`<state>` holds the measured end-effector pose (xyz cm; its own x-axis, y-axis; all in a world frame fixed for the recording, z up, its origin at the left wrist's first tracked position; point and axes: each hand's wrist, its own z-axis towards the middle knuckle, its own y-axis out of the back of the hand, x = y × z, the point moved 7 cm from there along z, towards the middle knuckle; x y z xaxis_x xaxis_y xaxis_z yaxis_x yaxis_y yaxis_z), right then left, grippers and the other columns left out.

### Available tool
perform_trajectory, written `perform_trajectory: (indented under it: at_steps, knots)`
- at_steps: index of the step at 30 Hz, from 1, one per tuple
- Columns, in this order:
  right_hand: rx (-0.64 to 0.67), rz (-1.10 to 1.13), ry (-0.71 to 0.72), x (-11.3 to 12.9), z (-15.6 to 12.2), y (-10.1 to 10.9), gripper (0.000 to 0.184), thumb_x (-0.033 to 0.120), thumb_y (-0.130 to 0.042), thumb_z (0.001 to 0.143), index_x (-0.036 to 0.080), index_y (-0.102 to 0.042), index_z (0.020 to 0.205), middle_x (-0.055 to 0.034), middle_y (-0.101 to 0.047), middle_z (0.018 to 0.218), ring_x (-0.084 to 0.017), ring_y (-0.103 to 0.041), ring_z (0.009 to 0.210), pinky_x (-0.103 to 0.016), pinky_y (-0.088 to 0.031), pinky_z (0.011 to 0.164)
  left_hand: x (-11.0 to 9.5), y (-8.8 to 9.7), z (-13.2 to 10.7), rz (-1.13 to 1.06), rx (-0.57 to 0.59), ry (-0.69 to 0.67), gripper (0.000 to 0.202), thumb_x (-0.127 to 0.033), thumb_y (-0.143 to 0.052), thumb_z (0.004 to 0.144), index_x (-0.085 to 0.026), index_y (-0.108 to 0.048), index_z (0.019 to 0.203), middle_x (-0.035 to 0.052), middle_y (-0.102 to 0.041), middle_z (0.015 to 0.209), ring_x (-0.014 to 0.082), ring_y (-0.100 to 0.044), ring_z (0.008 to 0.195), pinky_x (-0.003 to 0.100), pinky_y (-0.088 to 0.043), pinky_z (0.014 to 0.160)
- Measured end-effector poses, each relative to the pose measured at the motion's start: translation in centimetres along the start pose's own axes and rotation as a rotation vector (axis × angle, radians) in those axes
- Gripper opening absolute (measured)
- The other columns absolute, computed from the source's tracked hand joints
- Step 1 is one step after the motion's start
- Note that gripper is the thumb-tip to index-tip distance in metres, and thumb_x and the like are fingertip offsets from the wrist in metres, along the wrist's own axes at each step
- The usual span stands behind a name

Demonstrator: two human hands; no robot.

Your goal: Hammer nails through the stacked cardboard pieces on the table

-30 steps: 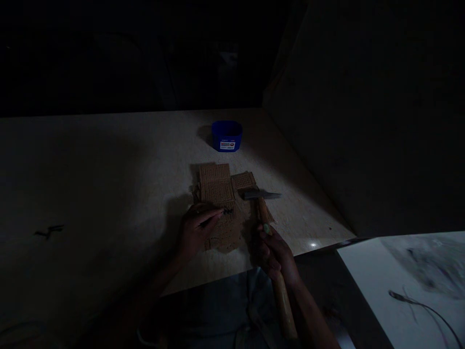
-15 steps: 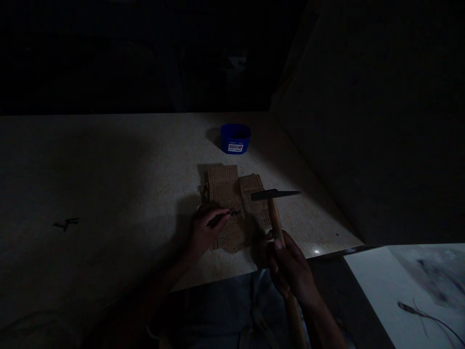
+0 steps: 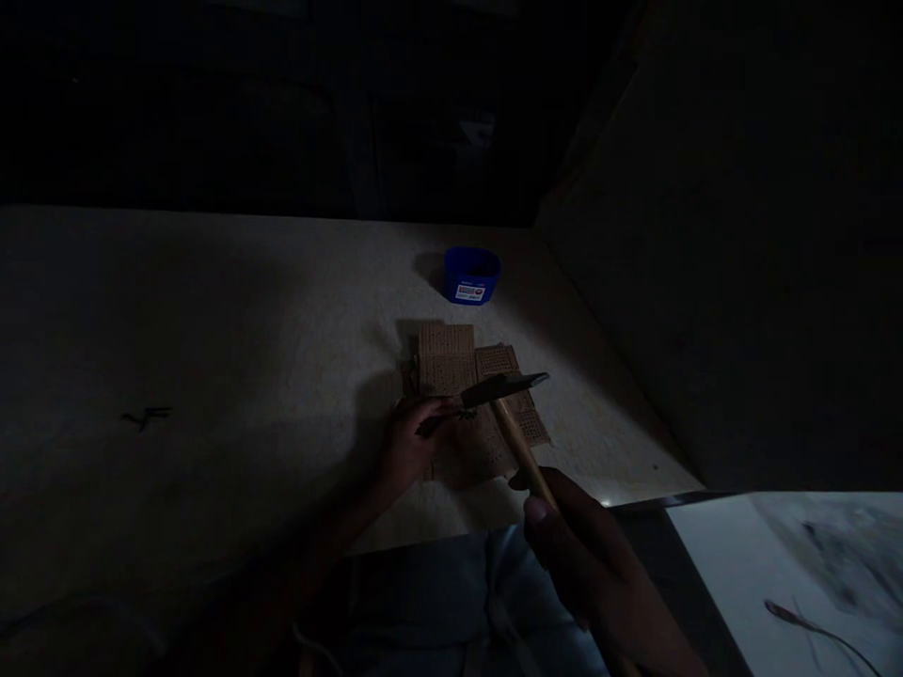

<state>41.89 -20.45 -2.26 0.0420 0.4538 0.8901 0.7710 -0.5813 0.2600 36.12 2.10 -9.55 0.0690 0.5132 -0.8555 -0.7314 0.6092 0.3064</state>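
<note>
- Gripping the wooden handle of a hammer (image 3: 520, 440), the right hand (image 3: 582, 541) sits in the lower right of the centre, its fingers wrapped around the wood.
- The hammer slants from the bottom of the frame up to the middle, its dark metal head lying crosswise just right of centre, above the brown cardboard in this view; whether it touches anything cannot be told.
- The left hand (image 3: 409, 449), just left and below the centre, is narrowed to a pinch, thumb and forefinger together on a small dark piece (image 3: 467, 414).
- That piece is at the middle of the frame, over the cardboard and close beside the hammer head, which partly overlaps the fingertips; its exact shape is lost in the dimness.
- The cardboard (image 3: 447, 359) lies in several overlapping pieces around the centre, marked with rows of small dots or holes.
- A blue container (image 3: 471, 275) with a white label stands above the cardboard, upper middle of the frame, apart from both hands.
- Thin dark strips (image 3: 147, 417) lie together at the left of the frame, on the pale tabletop (image 3: 282, 320).
- In the lower right corner, a thin dark cord (image 3: 811, 621) crosses a white surface (image 3: 712, 545).
</note>
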Motion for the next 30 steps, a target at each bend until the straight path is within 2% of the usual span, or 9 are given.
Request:
perform_trajectory:
  at_steps: [6,10,13,18,23,27,30]
  knots:
    - [-0.064,-0.023,0.040,-0.6,0.4,-0.8,0.052,0.063,-0.051,0.094,0.020,-0.064,0.121,0.0031,-0.049,0.062,-0.012,-0.040,0.049,-0.022,-0.031,0.042,0.0,-0.1,0.1,-0.050,0.004,0.047,0.016,-0.019,-0.072,0.084,-0.022,-0.072,0.100,0.0039,-0.079,0.097,0.0193,-0.077,0.086,0.031,-0.063,0.079]
    - [0.036,-0.094,0.031,-1.1,2.2,-2.2,0.051,0.063,-0.047,0.096,0.017,-0.063,0.113,0.0037,-0.048,0.063,-0.011,-0.040,0.052,-0.020,-0.032,0.044,0.2,-0.3,-0.1,-0.012,0.017,0.083,0.023,-0.019,-0.073,0.082,-0.023,-0.070,0.104,0.0022,-0.080,0.090,0.0185,-0.077,0.082,0.032,-0.063,0.080]
    - [0.034,-0.038,0.027,-1.1,2.4,-1.8,0.048,0.061,-0.046,0.096,0.018,-0.061,0.111,0.0052,-0.045,0.061,-0.010,-0.036,0.047,-0.019,-0.028,0.040,0.3,-0.5,-0.1,-0.017,0.019,0.088,0.026,-0.017,-0.073,0.081,-0.023,-0.069,0.106,0.0025,-0.080,0.090,0.0183,-0.077,0.082,0.032,-0.062,0.081]
    - [-0.014,0.086,0.041,-1.6,1.7,-0.9,0.043,0.061,-0.056,0.092,0.022,-0.063,0.107,0.0054,-0.045,0.058,-0.009,-0.034,0.043,-0.019,-0.025,0.037,0.2,-0.3,-0.1,-0.026,-0.005,0.061,0.025,-0.014,-0.073,0.079,-0.021,-0.068,0.103,0.0028,-0.079,0.090,0.0188,-0.077,0.080,0.031,-0.062,0.076]
    - [0.045,0.083,0.014,-2.5,1.8,-1.6,0.041,0.060,-0.060,0.090,0.021,-0.066,0.103,0.0049,-0.046,0.057,-0.010,-0.036,0.044,-0.019,-0.027,0.037,0.2,-0.1,-0.1,0.009,-0.016,0.072,0.028,-0.012,-0.074,0.077,-0.022,-0.067,0.102,0.0003,-0.078,0.082,0.0176,-0.076,0.075,0.030,-0.062,0.076]
    - [0.007,0.091,0.040,-2.3,1.9,-1.2,0.041,0.058,-0.056,0.093,0.021,-0.064,0.108,0.0049,-0.046,0.060,-0.009,-0.035,0.045,-0.019,-0.026,0.038,0.1,0.0,-0.1,0.009,-0.011,0.087,0.025,-0.014,-0.073,0.079,-0.022,-0.067,0.102,0.0010,-0.078,0.083,0.0173,-0.076,0.076,0.028,-0.062,0.072]
    - [0.056,0.018,0.060,-1.6,2.4,-1.5,0.037,0.055,-0.058,0.093,0.020,-0.065,0.102,0.0036,-0.049,0.063,-0.010,-0.039,0.050,-0.019,-0.029,0.040,0.1,-0.1,-0.1,0.024,-0.006,0.071,0.028,-0.013,-0.074,0.078,-0.022,-0.067,0.104,0.0006,-0.078,0.082,0.0172,-0.076,0.076,0.030,-0.062,0.075]
